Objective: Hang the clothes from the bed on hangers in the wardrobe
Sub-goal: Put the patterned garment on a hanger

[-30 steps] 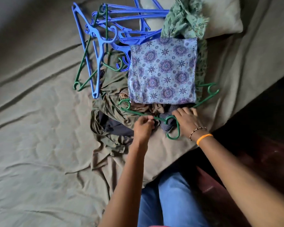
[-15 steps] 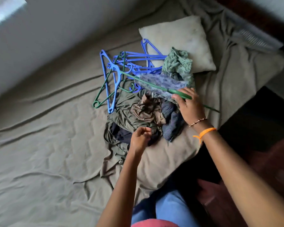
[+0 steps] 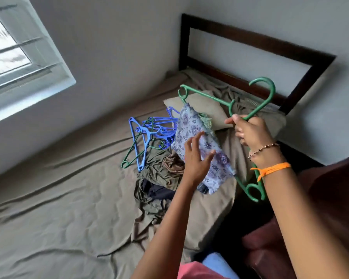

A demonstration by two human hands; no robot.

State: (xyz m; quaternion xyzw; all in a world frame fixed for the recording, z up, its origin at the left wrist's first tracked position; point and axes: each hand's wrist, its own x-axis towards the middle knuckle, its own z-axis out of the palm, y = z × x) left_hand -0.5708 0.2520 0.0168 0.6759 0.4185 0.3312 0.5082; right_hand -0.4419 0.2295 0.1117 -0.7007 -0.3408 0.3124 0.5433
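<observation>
My right hand [image 3: 250,131] is curled round the neck of the green hanger [image 3: 256,111], holding it up above the near corner of the bed [image 3: 58,198], its hook toward the dark headboard [image 3: 256,43]. The blue patterned cloth [image 3: 201,143] hangs draped over the hanger's bar, sloping down toward me. My left hand [image 3: 195,156] has its fingers spread and lies flat against the near face of that cloth, not closed on it. Under the cloth, near the bed's right edge, sits the heap of olive and dark clothes [image 3: 159,178]; just behind it lies the tangle of blue and green spare hangers [image 3: 147,137], touching the heap. A pillow [image 3: 204,105] rests against the headboard end. Everything crowds the right side of the mattress; the wide stretch of sheet to the left runs bare to the wall under the window [image 3: 18,51]. I cannot see the wardrobe from here
</observation>
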